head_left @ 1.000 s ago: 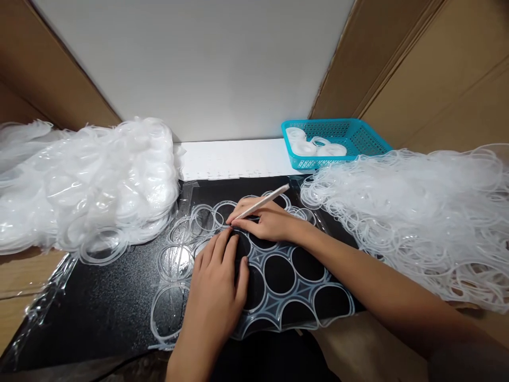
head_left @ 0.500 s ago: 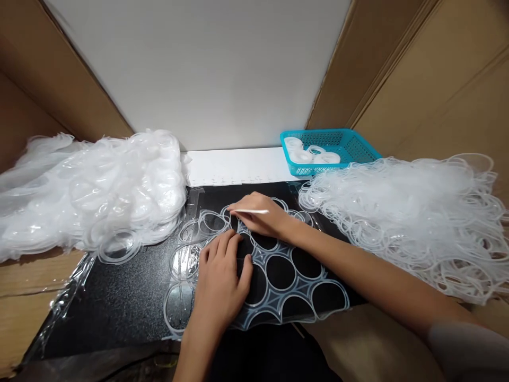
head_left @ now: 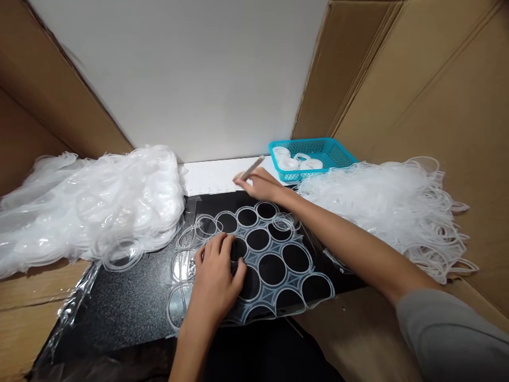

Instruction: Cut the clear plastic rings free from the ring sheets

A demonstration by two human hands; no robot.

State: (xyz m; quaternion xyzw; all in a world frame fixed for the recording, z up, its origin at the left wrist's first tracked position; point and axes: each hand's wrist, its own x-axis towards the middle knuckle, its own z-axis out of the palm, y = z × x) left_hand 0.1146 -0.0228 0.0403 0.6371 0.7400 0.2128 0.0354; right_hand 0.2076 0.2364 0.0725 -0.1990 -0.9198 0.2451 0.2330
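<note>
Clear plastic sheet (head_left: 274, 265), punched with round holes, flat on the black mat (head_left: 119, 302) at its near right; left hand (head_left: 217, 284) presses it, fingers spread. Right hand (head_left: 260, 183) pinches a pale stick (head_left: 252, 168) at the mat's far edge. Cardboard walls (head_left: 417, 95) enclose the mat.

Left hand (head_left: 217, 278) flat on the punched plastic sheet (head_left: 278, 276), right hand (head_left: 260, 183) with a thin stick (head_left: 252, 168) near the teal basket (head_left: 314, 156)
</note>
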